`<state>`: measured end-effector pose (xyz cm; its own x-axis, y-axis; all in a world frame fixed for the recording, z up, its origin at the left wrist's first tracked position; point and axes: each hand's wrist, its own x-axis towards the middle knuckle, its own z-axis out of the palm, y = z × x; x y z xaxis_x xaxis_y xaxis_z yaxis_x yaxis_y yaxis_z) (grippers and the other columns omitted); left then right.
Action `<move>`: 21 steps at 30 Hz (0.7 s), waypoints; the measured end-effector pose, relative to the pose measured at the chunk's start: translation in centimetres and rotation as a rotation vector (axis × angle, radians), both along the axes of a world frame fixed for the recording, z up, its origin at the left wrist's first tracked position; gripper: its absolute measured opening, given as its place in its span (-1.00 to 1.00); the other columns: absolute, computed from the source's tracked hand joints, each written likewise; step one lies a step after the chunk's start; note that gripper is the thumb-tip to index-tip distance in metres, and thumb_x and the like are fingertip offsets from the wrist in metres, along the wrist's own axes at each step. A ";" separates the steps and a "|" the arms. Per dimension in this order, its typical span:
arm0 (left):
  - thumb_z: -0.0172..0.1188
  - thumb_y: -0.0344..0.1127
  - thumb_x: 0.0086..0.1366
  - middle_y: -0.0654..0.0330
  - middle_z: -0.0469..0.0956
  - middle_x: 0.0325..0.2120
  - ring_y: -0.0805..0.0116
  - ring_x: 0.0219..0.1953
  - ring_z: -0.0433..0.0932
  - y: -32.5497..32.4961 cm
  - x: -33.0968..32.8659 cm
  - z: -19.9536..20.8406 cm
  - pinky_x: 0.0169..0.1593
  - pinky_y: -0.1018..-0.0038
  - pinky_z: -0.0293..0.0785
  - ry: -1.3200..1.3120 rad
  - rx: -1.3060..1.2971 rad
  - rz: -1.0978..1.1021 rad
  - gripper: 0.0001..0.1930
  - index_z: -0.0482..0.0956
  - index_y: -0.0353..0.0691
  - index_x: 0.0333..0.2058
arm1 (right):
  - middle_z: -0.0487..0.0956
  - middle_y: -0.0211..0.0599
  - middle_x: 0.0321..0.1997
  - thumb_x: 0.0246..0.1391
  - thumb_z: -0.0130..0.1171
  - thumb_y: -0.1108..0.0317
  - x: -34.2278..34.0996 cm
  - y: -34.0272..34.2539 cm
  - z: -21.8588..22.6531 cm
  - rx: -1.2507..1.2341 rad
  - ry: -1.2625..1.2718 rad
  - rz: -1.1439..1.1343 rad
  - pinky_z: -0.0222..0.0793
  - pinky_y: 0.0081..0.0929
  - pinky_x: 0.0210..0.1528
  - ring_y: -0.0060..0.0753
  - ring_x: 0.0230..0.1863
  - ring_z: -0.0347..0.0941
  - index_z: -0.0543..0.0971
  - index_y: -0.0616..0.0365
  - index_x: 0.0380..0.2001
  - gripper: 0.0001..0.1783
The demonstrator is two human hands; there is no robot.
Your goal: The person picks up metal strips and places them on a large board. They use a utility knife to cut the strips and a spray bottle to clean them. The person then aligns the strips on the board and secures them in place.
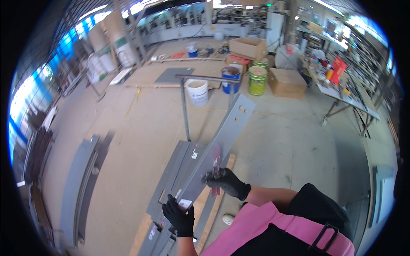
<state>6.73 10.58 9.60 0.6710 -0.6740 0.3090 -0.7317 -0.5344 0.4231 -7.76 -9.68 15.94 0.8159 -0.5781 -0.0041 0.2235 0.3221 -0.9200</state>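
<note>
A long grey panel (222, 132) is tilted up in front of me, with several small round holes near its far end and a white label near its close end. My left hand (179, 216), in a black glove, is closed on the panel's near end beside that label. My right hand (229, 184), also black-gloved, is closed around a thin maroon strip (216, 158) at the panel's right side. Motion smears the strip, so its kind is unclear. Below lie more grey panels (174, 167), stacked on a wooden board (208, 222).
A metal frame (186, 115) rises past the stack, with a white bucket (197, 94), blue bucket (230, 83) and green can (257, 81) behind it. Cardboard boxes (287, 83) stand farther back. Long grey panels (79, 183) lie left; a cluttered table (348, 98) stands right.
</note>
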 end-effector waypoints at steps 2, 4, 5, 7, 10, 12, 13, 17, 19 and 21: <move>0.45 -0.30 -0.18 -0.09 0.36 0.09 -0.24 0.18 0.24 -1.1 -0.6 -2.6 0.26 -0.02 0.14 0.012 -0.104 -0.023 -0.02 0.16 -0.23 0.28 | 0.62 -0.26 -0.33 0.09 0.34 0.18 -2.1 0.5 0.3 -0.196 0.320 0.064 0.41 -0.57 -0.20 -0.65 -0.27 0.51 0.61 0.23 -0.38 -0.70; 0.43 -0.35 -0.16 -0.09 0.39 0.04 -0.19 0.15 0.29 -2.7 -0.8 -5.0 0.23 0.02 0.19 0.088 -0.181 -0.083 -0.13 0.25 -0.23 0.20 | 0.57 -0.17 -0.41 -0.01 0.38 0.11 -3.7 1.5 0.0 -0.323 0.275 0.112 0.42 -0.39 -0.22 -0.35 -0.32 0.54 0.56 0.22 -0.37 -0.62; 0.43 -0.37 -0.17 -0.08 0.42 0.01 -0.15 0.13 0.33 -3.7 -1.1 -6.3 0.21 0.07 0.25 0.178 -0.181 -0.069 -0.19 0.30 -0.24 0.14 | 0.57 -0.12 -0.41 -0.03 0.38 0.11 -4.3 2.0 -0.4 -0.505 0.265 0.072 0.42 -0.33 -0.22 -0.25 -0.32 0.54 0.55 0.22 -0.33 -0.61; 0.45 -0.39 -0.18 -0.08 0.42 0.00 -0.12 0.11 0.37 -5.4 -2.1 -8.0 0.19 0.12 0.29 0.274 -0.192 -0.066 -0.22 0.32 -0.26 0.10 | 0.57 -0.06 -0.38 -0.05 0.34 0.13 -5.9 2.8 -0.7 -0.713 0.351 0.074 0.42 -0.24 -0.19 -0.15 -0.30 0.55 0.55 0.22 -0.25 -0.59; 0.45 -0.42 -0.18 -0.06 0.49 -0.10 -0.07 0.01 0.47 -7.9 -4.1 -9.8 0.11 0.22 0.39 0.600 -0.343 -0.208 -0.29 0.36 -0.31 0.03 | 0.63 -0.09 -0.34 -0.04 0.32 0.17 -9.2 3.2 -0.9 -0.702 0.226 -0.044 0.45 -0.29 -0.22 -0.16 -0.31 0.58 0.49 0.22 -0.07 -0.50; 0.45 -0.42 -0.18 -0.06 0.50 -0.13 -0.06 -0.01 0.48 -8.7 -6.2 -10.3 0.08 0.24 0.41 0.547 -0.338 -0.249 -0.29 0.37 -0.32 0.02 | 0.66 -0.11 -0.32 -0.03 0.31 0.19 -12.3 2.7 -0.5 -0.704 0.312 -0.015 0.46 -0.34 -0.25 -0.16 -0.33 0.60 0.42 0.18 0.06 -0.41; 0.44 -0.41 -0.18 -0.07 0.50 -0.13 -0.07 -0.01 0.48 -8.4 -7.6 -10.5 0.08 0.24 0.41 0.432 -0.281 -0.236 -0.30 0.37 -0.33 0.02 | 0.65 -0.10 -0.32 -0.03 0.31 0.17 -14.1 2.6 -0.4 -0.728 0.322 -0.037 0.46 -0.33 -0.25 -0.14 -0.32 0.59 0.44 0.18 0.03 -0.43; 0.43 -0.36 -0.17 -0.08 0.49 -0.14 -0.06 -0.01 0.48 -8.3 -14.1 -9.9 0.06 0.22 0.43 0.087 -0.266 -0.336 -0.29 0.36 -0.35 0.03 | 0.54 -0.06 -0.36 0.02 0.31 0.05 -22.2 2.8 -0.2 -0.841 0.303 -0.242 0.39 -0.23 -0.26 0.00 -0.29 0.50 0.64 0.14 -0.28 -0.63; 0.42 -0.23 -0.05 -0.11 0.42 0.01 -0.05 0.08 0.42 -7.2 -18.2 -8.8 0.23 0.18 0.29 0.272 -0.199 -0.412 -0.15 0.23 -0.48 0.17 | 0.52 -0.11 -0.32 0.02 0.36 0.11 -26.8 3.3 -0.6 -0.675 0.312 -0.353 0.38 -0.28 -0.26 -0.09 -0.32 0.48 0.60 0.18 -0.29 -0.65; 0.41 -0.10 0.04 -0.04 0.49 -0.07 0.00 0.02 0.46 -5.6 -23.1 -7.3 0.07 0.15 0.43 -0.009 -0.083 -0.581 -0.24 0.33 -0.37 0.14 | 0.56 -0.19 -0.38 0.00 0.37 0.09 -33.0 4.3 -1.7 -0.556 0.202 -0.521 0.36 -0.34 -0.24 -0.34 -0.32 0.50 0.51 0.16 -0.37 -0.63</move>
<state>-16.34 4.96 2.27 0.1959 -0.9039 0.3802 -0.8987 -0.0103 0.4385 -40.76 -5.39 14.29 0.4532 -0.8468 0.2783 0.0301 -0.2975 -0.9542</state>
